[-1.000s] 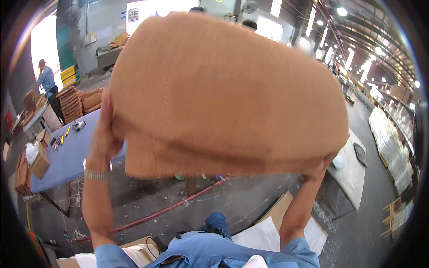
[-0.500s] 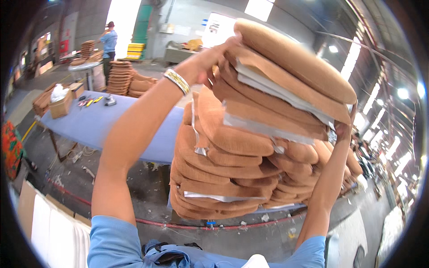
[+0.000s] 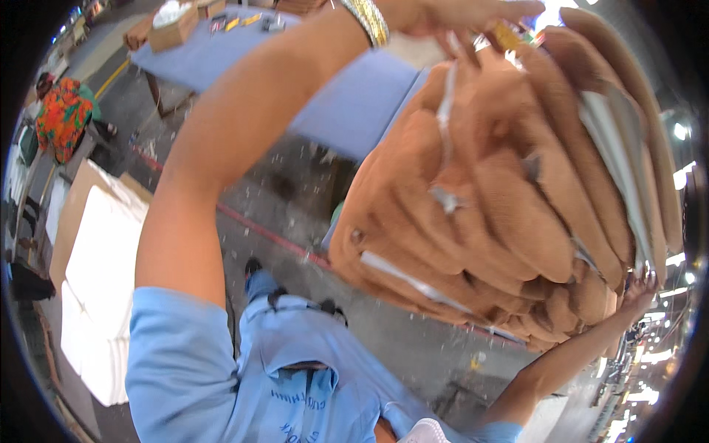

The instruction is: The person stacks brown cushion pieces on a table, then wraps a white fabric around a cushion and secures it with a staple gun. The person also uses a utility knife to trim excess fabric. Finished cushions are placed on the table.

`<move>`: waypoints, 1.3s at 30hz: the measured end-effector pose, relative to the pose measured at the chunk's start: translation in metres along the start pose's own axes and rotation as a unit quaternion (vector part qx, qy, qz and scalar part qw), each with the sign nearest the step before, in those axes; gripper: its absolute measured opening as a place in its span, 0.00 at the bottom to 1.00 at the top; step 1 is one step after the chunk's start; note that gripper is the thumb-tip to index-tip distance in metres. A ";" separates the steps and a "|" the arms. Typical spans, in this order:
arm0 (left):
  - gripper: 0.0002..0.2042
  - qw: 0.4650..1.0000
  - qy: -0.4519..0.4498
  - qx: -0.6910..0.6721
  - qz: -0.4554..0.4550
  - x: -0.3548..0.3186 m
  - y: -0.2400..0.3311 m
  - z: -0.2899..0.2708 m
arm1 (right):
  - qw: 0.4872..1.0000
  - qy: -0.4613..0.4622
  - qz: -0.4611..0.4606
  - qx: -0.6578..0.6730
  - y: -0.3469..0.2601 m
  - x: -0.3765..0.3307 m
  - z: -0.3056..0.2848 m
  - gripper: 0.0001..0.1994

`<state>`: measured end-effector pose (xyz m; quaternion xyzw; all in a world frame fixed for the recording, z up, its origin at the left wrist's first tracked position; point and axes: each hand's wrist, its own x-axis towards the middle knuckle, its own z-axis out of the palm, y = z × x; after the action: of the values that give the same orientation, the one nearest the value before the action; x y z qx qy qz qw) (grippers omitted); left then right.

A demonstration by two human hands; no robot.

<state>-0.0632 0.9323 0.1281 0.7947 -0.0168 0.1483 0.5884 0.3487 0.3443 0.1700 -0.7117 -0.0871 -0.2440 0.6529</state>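
Several brown fabric-covered cushions [image 3: 620,88], with white sheets showing between them, lean on top of a large stack of brown cushions [image 3: 443,221]. My left hand [image 3: 473,18], with a gold and silver bracelet at the wrist, is blurred at the upper edge. Its fingers stretch out beside the far end of the top cushions; contact there is hard to make out. At the lower right end, my right hand [image 3: 639,292] grips the edge of the top cushions, its fingers partly hidden.
A blue-topped table [image 3: 362,96] runs behind the stack, with a cardboard box [image 3: 173,26] and small tools at its far left. White padded blocks [image 3: 100,295] stand at my left. A person in a bright patterned top [image 3: 65,118] is farther off. A red line crosses the littered floor.
The top cushions have come down against the stack and tipped to the right. My right hand has moved lower and right. The view has tilted and turned downward.
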 end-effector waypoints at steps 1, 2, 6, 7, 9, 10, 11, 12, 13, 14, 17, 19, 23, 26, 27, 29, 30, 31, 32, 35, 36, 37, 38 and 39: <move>0.39 0.996 0.041 0.076 0.005 -0.046 0.017 -0.022 | 0.986 -0.009 -0.111 -0.126 -0.004 -0.049 0.016 0.23; 0.39 0.990 0.061 0.126 0.022 -0.076 0.018 -0.040 | 0.952 0.036 -0.221 -0.210 -0.016 -0.085 0.003 0.22; 0.38 0.971 0.167 0.170 0.012 -0.159 -0.088 -0.132 | 0.753 0.150 -0.525 -0.368 -0.051 -0.272 -0.036 0.22; 0.37 0.972 0.194 0.131 0.006 -0.178 -0.134 -0.150 | 0.784 0.108 -0.519 -0.323 -0.046 -0.321 -0.006 0.21; 0.33 0.947 0.312 -0.017 -0.077 -0.267 -0.208 -0.171 | 0.879 -0.018 -0.447 -0.164 -0.039 -0.433 0.087 0.21; 0.30 0.904 0.379 -0.086 -0.175 -0.317 -0.237 -0.170 | 0.923 -0.113 -0.361 -0.071 -0.031 -0.487 0.141 0.20; 0.30 0.845 0.457 -0.141 -0.238 -0.368 -0.281 -0.161 | 0.944 -0.222 -0.243 0.025 -0.030 -0.543 0.196 0.20; 0.27 0.820 0.484 -0.078 -0.294 -0.418 -0.315 -0.145 | 0.940 -0.302 -0.109 0.116 -0.034 -0.598 0.246 0.20; 0.25 0.802 0.458 -0.064 -0.377 -0.471 -0.353 -0.129 | 0.909 -0.369 0.043 0.191 -0.040 -0.648 0.295 0.20; 0.22 0.781 0.420 -0.051 -0.459 -0.525 -0.386 -0.109 | 0.856 -0.419 0.187 0.239 -0.045 -0.689 0.336 0.19; 0.20 0.616 0.523 -0.292 -0.512 -0.595 -0.359 -0.052 | 0.718 -0.611 0.302 0.141 -0.009 -0.784 0.439 0.17; 0.22 0.615 0.514 -0.316 -0.508 -0.620 -0.363 -0.050 | 0.641 -0.751 0.149 0.061 0.009 -0.830 0.484 0.17; 0.24 0.624 0.610 -0.276 -0.404 -0.640 -0.401 -0.087 | 0.465 -0.859 0.199 0.075 -0.012 -0.889 0.583 0.18; 0.25 0.593 0.654 -0.290 -0.368 -0.629 -0.399 -0.159 | 0.427 -0.902 0.067 0.000 -0.032 -0.941 0.669 0.19; 0.26 0.599 0.654 -0.283 -0.364 -0.626 -0.404 -0.184 | 0.422 -0.906 0.000 -0.031 -0.039 -0.955 0.698 0.19; 0.26 0.615 0.649 -0.267 -0.359 -0.622 -0.419 -0.236 | 0.407 -0.912 0.036 -0.012 -0.039 -0.983 0.745 0.20; 0.26 0.612 0.649 -0.264 -0.367 -0.618 -0.431 -0.259 | 0.399 -0.915 0.058 0.006 -0.033 -0.994 0.769 0.20; 0.26 0.612 0.644 -0.268 -0.374 -0.620 -0.447 -0.285 | 0.392 -0.916 0.079 0.024 -0.029 -1.004 0.794 0.20; 0.26 0.612 0.637 -0.272 -0.380 -0.627 -0.466 -0.316 | 0.384 -0.918 0.097 0.028 -0.026 -1.016 0.821 0.20; 0.26 0.589 0.621 -0.207 -0.473 -0.653 -0.528 -0.372 | 0.357 -0.922 0.144 0.026 -0.047 -1.046 0.896 0.21; 0.27 0.583 0.609 -0.155 -0.515 -0.667 -0.551 -0.387 | 0.367 -0.916 0.160 0.024 -0.059 -1.053 0.921 0.21; 0.27 0.575 0.600 -0.105 -0.546 -0.674 -0.573 -0.407 | 0.376 -0.912 0.165 0.021 -0.073 -1.058 0.953 0.21; 0.27 0.560 0.651 -0.122 -0.498 -0.690 -0.590 -0.425 | 0.375 -0.913 0.159 0.027 -0.091 -1.068 0.981 0.20; 0.26 0.521 0.696 -0.156 -0.468 -0.693 -0.592 -0.445 | 0.368 -0.922 0.117 0.025 -0.099 -1.078 1.014 0.20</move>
<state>-0.7022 1.4302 -0.4825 0.2268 0.7503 0.3524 0.5113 -0.3917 1.5531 -0.2682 -0.4806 -0.5573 0.6451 0.2059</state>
